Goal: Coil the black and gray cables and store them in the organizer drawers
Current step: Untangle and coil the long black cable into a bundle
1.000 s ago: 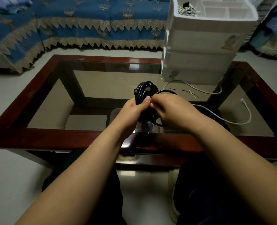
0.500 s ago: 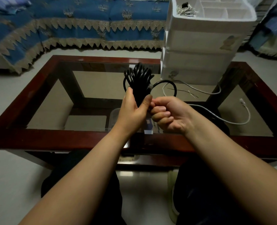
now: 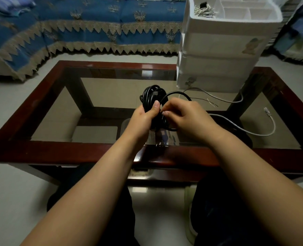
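Left hand (image 3: 143, 116) grips black cable (image 3: 151, 96); right hand (image 3: 186, 118) pinches its half-hidden loose end.

A home living room. A sofa (image 3: 94, 23) under a blue fringed cover stands behind a glass tabletop (image 3: 111, 96). The floor (image 3: 14, 192) is pale tile.

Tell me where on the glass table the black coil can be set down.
Free: the left half of the glass table, between the left wooden frame and the left hand. Crowded: the right side, where the gray cable loops below the white organizer.
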The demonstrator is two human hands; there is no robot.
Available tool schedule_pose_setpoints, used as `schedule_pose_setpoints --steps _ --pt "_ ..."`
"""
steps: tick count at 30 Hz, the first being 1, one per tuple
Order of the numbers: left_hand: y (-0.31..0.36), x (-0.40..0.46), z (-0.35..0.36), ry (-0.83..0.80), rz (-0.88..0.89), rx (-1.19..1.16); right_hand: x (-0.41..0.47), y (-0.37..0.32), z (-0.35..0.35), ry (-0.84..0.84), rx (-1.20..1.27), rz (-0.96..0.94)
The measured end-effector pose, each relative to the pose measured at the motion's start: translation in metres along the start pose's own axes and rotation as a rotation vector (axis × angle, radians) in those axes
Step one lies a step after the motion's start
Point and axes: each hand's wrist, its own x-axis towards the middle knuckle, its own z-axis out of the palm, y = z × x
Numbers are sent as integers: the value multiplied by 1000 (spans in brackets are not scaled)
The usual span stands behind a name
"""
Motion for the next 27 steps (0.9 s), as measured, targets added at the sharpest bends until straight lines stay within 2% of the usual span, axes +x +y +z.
schedule_pose_setpoints --steps 5,9,11,12,16,19,21,22,27 --pt "0 -2 2 -12 -25 -10 3 3 4 54 -277 -166" --pt "-1 -3 2 -32 4 7 3 3 7 27 -217 -91" --pt "-1 -5 3 -28 53 43 4 0 9 -5 -15 63" --pt "-2 -6 4 -18 84 73 4 -2 9 -39 166 179" --pt "-3 -9 4 -23 258 228 9 -1 7 -299 1069 722" --pt "-3 -8 0 -71 329 323 10 3 6 -391 1388 894" --pt "-2 -8 0 -68 303 282 8 3 8 -377 1368 861" --pt "-2 -7 1 -48 274 233 7 2 8 -342 1271 804" --pt "-4 0 0 91 100 37 -2 -1 20 108 469 345"
